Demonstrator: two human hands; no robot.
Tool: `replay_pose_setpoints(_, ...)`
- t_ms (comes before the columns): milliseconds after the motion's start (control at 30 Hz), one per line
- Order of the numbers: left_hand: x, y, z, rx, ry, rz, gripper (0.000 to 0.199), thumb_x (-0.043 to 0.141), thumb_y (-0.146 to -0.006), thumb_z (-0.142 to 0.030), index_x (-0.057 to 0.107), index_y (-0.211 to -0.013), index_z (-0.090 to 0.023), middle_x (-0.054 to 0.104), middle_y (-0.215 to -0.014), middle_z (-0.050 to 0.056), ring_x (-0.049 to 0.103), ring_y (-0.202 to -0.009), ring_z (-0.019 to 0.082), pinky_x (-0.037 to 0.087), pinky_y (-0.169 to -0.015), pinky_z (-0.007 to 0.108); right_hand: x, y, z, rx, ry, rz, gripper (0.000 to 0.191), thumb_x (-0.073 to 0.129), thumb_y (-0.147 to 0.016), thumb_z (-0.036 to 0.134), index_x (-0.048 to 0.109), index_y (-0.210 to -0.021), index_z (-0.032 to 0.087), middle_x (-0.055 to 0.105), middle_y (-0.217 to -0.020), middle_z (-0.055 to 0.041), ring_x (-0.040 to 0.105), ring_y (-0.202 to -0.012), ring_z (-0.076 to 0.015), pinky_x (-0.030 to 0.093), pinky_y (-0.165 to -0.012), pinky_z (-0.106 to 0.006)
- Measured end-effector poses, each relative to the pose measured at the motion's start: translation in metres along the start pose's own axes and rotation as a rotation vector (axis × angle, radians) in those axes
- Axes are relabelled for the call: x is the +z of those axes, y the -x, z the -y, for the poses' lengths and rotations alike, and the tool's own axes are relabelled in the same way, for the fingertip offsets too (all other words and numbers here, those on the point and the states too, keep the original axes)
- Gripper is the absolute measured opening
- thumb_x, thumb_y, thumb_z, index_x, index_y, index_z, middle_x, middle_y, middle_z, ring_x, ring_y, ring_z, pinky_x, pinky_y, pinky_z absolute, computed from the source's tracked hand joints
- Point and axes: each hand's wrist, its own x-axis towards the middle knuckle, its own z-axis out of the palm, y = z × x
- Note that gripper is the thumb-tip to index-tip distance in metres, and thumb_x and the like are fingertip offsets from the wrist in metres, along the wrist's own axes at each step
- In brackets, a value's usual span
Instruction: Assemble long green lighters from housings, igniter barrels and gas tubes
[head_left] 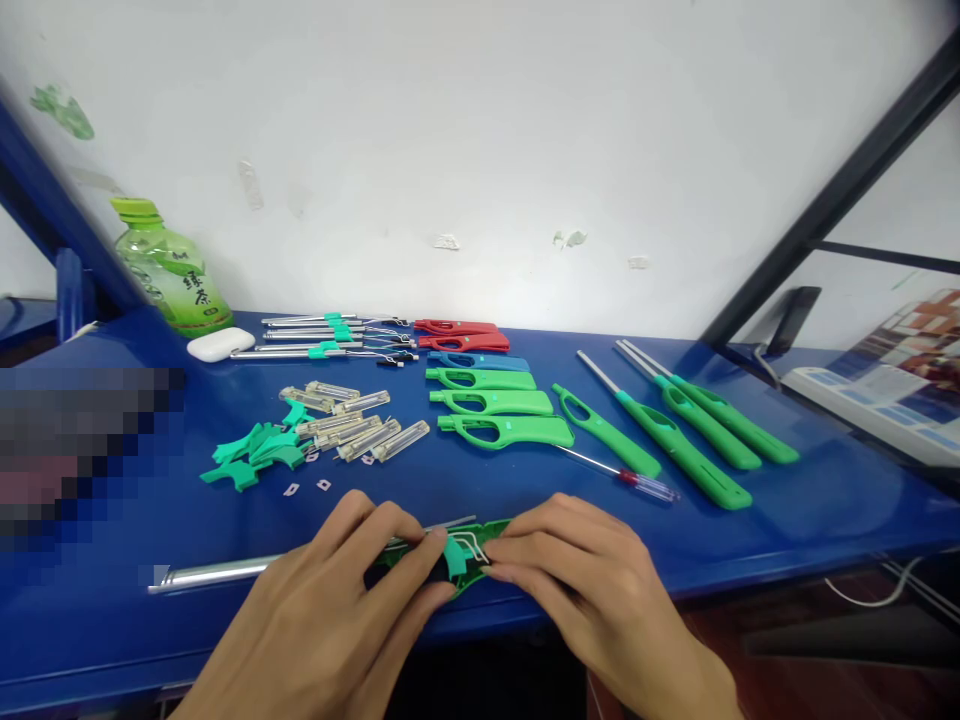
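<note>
Near the table's front edge lies an opened green lighter casing (495, 532) with a teal trigger (454, 558) and white wires (471, 545) inside. A silver metal tube (217, 573) runs out to its left. My left hand (337, 590) is closed on the casing beside the trigger, its fingertips pressed together around the edge. My right hand (581, 570) pinches at the casing's right part, where the wires end; the fingertips hide what exactly lies between them.
Teal triggers (259, 450), clear fuel tanks (360, 425) and metal tubes (300, 335) lie at the left. Green casings (510, 402), a screwdriver (630, 478) and long green lighters (682, 450) are further right. A bottle (172, 270) and white case (220, 345) stand back left.
</note>
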Motion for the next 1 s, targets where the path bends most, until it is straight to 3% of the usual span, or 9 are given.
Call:
replay_pose_setpoints(267,0.002,0.002,-0.003,0.005,-0.050,-0.015,0.025,0.049,-0.119,-0.009,0.072,-0.117,-0.018,0.069,-0.095,0.005,0.057,-0.089,0.024,0.046,-0.065,0.037,0.003,-0.004,0.011,0.090,-0.094,-0.002,0.016,0.068,-0.119,0.018,0.078,-0.108,0.022,0.083,-0.097,-0.0006,0.079,-0.084,-0.0170,0.060,-0.080,-0.029)
replay_pose_setpoints(433,0.006,0.011,-0.001,-0.001,-0.089,0.054,0.021,0.054,-0.117,-0.013,0.072,-0.126,-0.018,0.072,-0.104,0.007,0.060,-0.098,0.027,0.050,-0.070,0.038,0.009,-0.003,0.011,0.140,-0.128,-0.048,0.017,0.071,-0.115,0.010,0.078,-0.107,0.023,0.084,-0.097,0.0010,0.079,-0.084,-0.0166,0.060,-0.080,-0.028)
replay_pose_setpoints(567,0.007,0.015,-0.001,0.005,-0.108,0.050,0.023,0.053,-0.118,-0.014,0.073,-0.129,-0.017,0.076,-0.107,0.007,0.062,-0.104,0.028,0.050,-0.071,0.038,0.008,-0.001,0.010,0.080,-0.099,-0.030,0.015,0.072,-0.115,0.010,0.079,-0.112,0.022,0.085,-0.102,0.0004,0.080,-0.088,-0.0156,0.061,-0.084,-0.028)
replay_pose_setpoints(833,-0.002,-0.004,-0.003,0.087,-0.148,-0.023,0.039,0.044,-0.119,-0.006,0.078,-0.106,-0.020,0.083,-0.101,0.002,0.065,-0.093,0.024,0.052,-0.076,0.040,0.003,0.001,0.012,0.007,0.045,0.026,0.015,0.068,-0.119,0.021,0.074,-0.105,0.021,0.081,-0.103,-0.0018,0.073,-0.083,-0.0171,0.058,-0.079,-0.034)
replay_pose_setpoints(1000,-0.003,-0.002,0.001,0.080,-0.135,-0.003,0.039,0.044,-0.122,-0.012,0.080,-0.112,-0.020,0.083,-0.098,0.002,0.068,-0.091,0.023,0.052,-0.069,0.036,0.002,0.000,0.011,0.004,0.051,0.033,0.015,0.067,-0.120,0.023,0.076,-0.108,0.021,0.081,-0.103,-0.0025,0.074,-0.083,-0.0175,0.059,-0.079,-0.035)
